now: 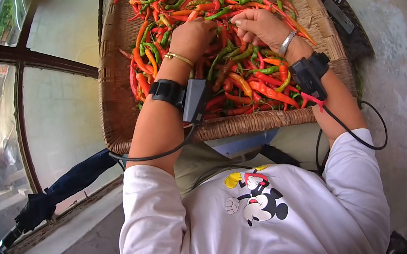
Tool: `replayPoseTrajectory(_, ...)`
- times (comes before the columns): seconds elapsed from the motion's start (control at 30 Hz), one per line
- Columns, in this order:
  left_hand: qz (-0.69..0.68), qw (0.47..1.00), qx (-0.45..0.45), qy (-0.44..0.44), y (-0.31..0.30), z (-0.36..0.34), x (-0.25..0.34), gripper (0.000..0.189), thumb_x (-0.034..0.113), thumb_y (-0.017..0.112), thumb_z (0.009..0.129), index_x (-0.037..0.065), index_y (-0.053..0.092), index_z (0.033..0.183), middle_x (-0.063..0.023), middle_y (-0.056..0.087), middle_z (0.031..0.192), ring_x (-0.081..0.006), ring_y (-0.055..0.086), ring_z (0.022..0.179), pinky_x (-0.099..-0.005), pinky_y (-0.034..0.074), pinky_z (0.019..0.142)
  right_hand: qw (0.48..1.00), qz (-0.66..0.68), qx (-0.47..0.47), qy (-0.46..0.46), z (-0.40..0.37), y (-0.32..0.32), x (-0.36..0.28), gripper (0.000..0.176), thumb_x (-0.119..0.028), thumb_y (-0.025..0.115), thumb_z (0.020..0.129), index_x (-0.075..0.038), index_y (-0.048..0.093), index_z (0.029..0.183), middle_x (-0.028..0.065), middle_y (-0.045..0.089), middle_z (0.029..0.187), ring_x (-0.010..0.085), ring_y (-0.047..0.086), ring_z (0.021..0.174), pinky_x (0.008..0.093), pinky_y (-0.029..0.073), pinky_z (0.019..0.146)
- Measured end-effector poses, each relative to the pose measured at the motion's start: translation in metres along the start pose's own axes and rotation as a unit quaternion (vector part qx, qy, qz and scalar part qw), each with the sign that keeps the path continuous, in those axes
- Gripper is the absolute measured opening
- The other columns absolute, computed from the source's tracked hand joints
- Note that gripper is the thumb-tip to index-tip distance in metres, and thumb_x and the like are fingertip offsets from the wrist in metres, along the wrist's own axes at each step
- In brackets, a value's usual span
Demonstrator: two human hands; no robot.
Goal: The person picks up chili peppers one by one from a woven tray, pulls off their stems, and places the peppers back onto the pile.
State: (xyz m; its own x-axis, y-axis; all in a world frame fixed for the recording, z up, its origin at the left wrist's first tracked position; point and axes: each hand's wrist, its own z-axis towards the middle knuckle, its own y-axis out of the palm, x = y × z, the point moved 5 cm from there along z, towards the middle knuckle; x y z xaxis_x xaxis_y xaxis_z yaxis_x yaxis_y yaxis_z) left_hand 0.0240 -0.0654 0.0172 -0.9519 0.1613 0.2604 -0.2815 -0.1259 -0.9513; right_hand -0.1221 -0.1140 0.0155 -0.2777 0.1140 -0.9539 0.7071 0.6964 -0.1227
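A large woven basket (pixel 230 129) in front of me holds a spread of red, orange and green chili peppers (pixel 266 91). Over the middle of the pile, my left hand (pixel 194 38) has its fingers curled in, the tips near a green chili; whatever they pinch is hidden. My right hand (pixel 263 27) faces it a short gap away, thumb and forefinger pressed together and the other fingers folded. Anything between those fingertips is too small to make out. A gold bangle circles the left wrist, a silver one the right.
Black devices (pixel 195 100) with cables are strapped to both forearms, and cable loops hang near the basket's front rim. A folded dark umbrella (pixel 72 182) rests by the window on the left. A black object (pixel 338 16) lies right of the basket, beside a worn wall (pixel 396 77).
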Motion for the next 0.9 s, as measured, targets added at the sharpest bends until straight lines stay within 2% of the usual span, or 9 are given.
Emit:
replayPoseTrajectory(0.17,-0.164,0.979,0.116,0.033,-0.019,0.0,0.019,0.026,0.02,0.059,0.074,0.009,0.057,0.097,-0.0087,0.062,0.081,-0.0263,0.06,0.074,-0.0363,0.048,0.062,0.995,-0.018,0.038,-0.093,-0.004,0.004,-0.013,0.023,-0.019,0.054,0.082,-0.002,0.055,0.098,-0.0009,0.057,0.072,0.004,0.052,0.058,0.0172,0.04,0.046)
replayPoseTrajectory(0.23,-0.279,0.949,0.146,-0.016,-0.021,-0.003,0.02,0.036,0.01,0.065,0.072,0.007,0.053,0.106,-0.0078,0.063,0.075,-0.0156,0.06,0.063,-0.0268,0.047,0.058,0.99,-0.007,0.047,-0.132,-0.007,0.006,-0.019,0.022,-0.02,0.056,0.081,-0.002,0.057,0.094,-0.0006,0.057,0.07,0.0054,0.052,0.056,0.0199,0.042,0.045)
replayPoseTrajectory(0.43,-0.317,0.94,0.126,0.005,-0.026,-0.006,0.036,0.044,0.011,0.068,0.069,0.006,0.051,0.109,-0.0061,0.063,0.076,-0.0127,0.061,0.064,-0.0238,0.048,0.059,0.989,-0.035,0.029,-0.141,-0.01,0.007,-0.026,0.018,-0.019,0.056,0.081,-0.002,0.056,0.085,0.0006,0.055,0.063,0.0051,0.05,0.051,0.0185,0.039,0.042)
replayPoseTrajectory(0.57,-0.307,0.947,0.09,0.013,-0.026,-0.007,0.038,0.045,0.013,0.068,0.07,0.004,0.05,0.11,-0.0069,0.064,0.078,-0.0126,0.061,0.064,-0.0238,0.048,0.058,0.986,0.139,0.046,-0.077,-0.004,-0.008,-0.009,0.014,-0.019,0.055,0.081,-0.005,0.055,0.079,0.0008,0.053,0.059,0.006,0.045,0.045,0.0193,0.036,0.039)
replayPoseTrajectory(0.67,-0.276,0.951,0.14,-0.004,-0.026,-0.006,0.027,0.041,0.016,0.066,0.072,0.003,0.052,0.108,-0.0083,0.064,0.08,-0.0116,0.061,0.065,-0.0234,0.048,0.059,0.96,0.257,0.096,-0.058,-0.001,-0.034,-0.006,0.014,-0.019,0.054,0.082,-0.006,0.055,0.08,0.0021,0.054,0.061,0.0076,0.045,0.045,0.021,0.036,0.039)
replayPoseTrajectory(0.73,-0.29,0.933,0.193,-0.093,-0.021,-0.005,0.007,0.034,0.024,0.065,0.072,0.005,0.057,0.099,-0.0085,0.063,0.078,-0.0245,0.06,0.068,-0.0339,0.047,0.063,0.922,0.344,0.15,-0.092,0.006,-0.065,-0.002,0.015,-0.021,0.054,0.082,-0.006,0.054,0.081,0.0042,0.056,0.065,0.0101,0.049,0.051,0.0237,0.039,0.044)
replayPoseTrajectory(0.77,-0.291,0.933,0.192,-0.092,-0.017,-0.007,0.003,0.034,0.024,0.065,0.072,0.005,0.057,0.099,-0.0085,0.063,0.078,-0.0245,0.06,0.068,-0.0339,0.047,0.063,0.895,0.406,0.149,-0.109,0.011,-0.08,0.002,0.016,-0.021,0.054,0.083,-0.005,0.054,0.081,0.0055,0.057,0.068,0.0115,0.052,0.055,0.0254,0.041,0.047)
replayPoseTrajectory(0.83,-0.213,0.963,0.131,-0.103,-0.015,-0.007,0.005,0.028,0.026,0.063,0.073,0.005,0.061,0.09,-0.0108,0.062,0.077,-0.0278,0.059,0.07,-0.0364,0.047,0.064,0.869,0.456,0.122,-0.147,0.007,-0.087,-0.005,0.016,-0.021,0.054,0.084,-0.005,0.053,0.083,0.0074,0.059,0.073,0.0147,0.056,0.065,0.028,0.044,0.054)
replayPoseTrajectory(0.9,-0.154,0.979,0.064,-0.12,-0.007,-0.009,0.005,0.028,0.031,0.061,0.072,0.005,0.062,0.083,-0.0126,0.061,0.074,-0.0293,0.058,0.071,-0.0387,0.046,0.064,0.84,0.494,0.204,-0.089,0.005,-0.091,0.003,0.016,-0.02,0.052,0.085,-0.005,0.052,0.088,0.0094,0.06,0.078,0.0167,0.058,0.072,0.0292,0.046,0.058)
